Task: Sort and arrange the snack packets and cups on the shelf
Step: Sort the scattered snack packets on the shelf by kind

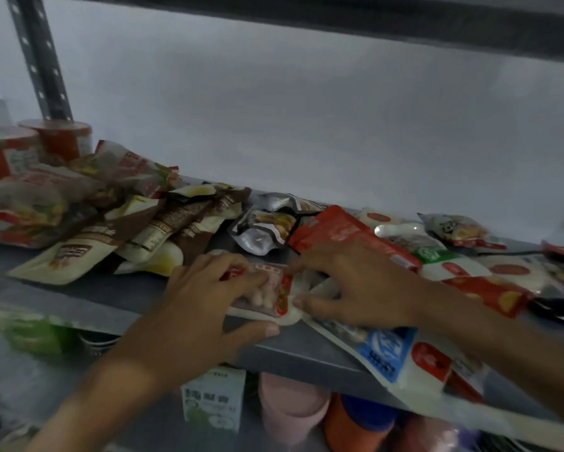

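We saw both hands working at the front edge of the grey shelf. The left hand lay flat with fingers pressed on a small clear packet with a red label, its thumb hooked under the shelf edge. The right hand pinched the same packet from the other side, thumb and forefinger closed on its rim. That packet sat at the shelf's front lip, between the two hands.

Beneath the right forearm a white packet with a blue panel hung tilted over the shelf edge. Behind the right hand a red pouch leaned against a silver foil pouch. To the left lay a heap of cream-and-brown packets, and further left larger red-and-white bags. Two red cups stood upright in the far left corner by the metal upright. More white and red packets spread along the right.

On the lower shelf we made out a white and green carton and a pink cup, both blurred.
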